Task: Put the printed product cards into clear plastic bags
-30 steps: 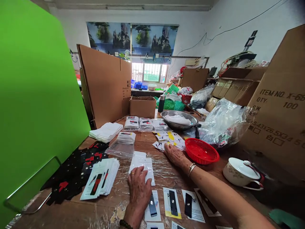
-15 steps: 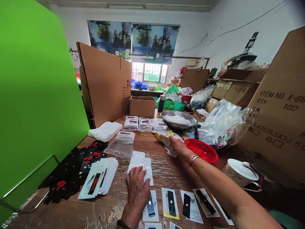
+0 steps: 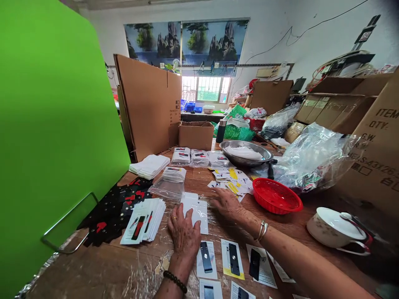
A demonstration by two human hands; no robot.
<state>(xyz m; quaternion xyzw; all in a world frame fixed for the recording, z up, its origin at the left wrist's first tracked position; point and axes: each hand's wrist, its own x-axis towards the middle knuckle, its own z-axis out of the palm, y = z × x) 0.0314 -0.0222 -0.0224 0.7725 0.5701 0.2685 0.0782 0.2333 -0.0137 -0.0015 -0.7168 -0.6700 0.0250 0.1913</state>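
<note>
Room: workshop with stacked cardboard boxes, a window at the far wall and a flat green panel [image 3: 52,137] on the left.
Surface: wooden table [image 3: 102,274] covered in clear film, crowded with packaging goods.
Landmark: red basket [image 3: 276,196], right of centre on the table.
Left hand [image 3: 184,232]: well to the left of the red basket and nearer the camera, lying flat, fingers spread and open, palm down on the near edge of a stack of white cards [image 3: 196,209]; it grips nothing.
Right hand [image 3: 229,203]: just left of the red basket, open and flat on the film with fingers stretched toward the white cards; empty.
Change: half a second ago the right hand was raised beside the basket holding a few printed leaflets; now it is down on the table without them, and the leaflets [image 3: 232,180] lie scattered behind it, left of the basket's far rim. The left hand has stayed on the cards.
Near row: printed cards with black strips [image 3: 232,259], in front of the basket and nearest the camera.
Behind basket: steel bowl [image 3: 246,151].
Right of basket: lidded white pot [image 3: 336,230].
Far left of basket: fanned cards [image 3: 144,216] lying on black pieces with red marks [image 3: 115,207].
</note>
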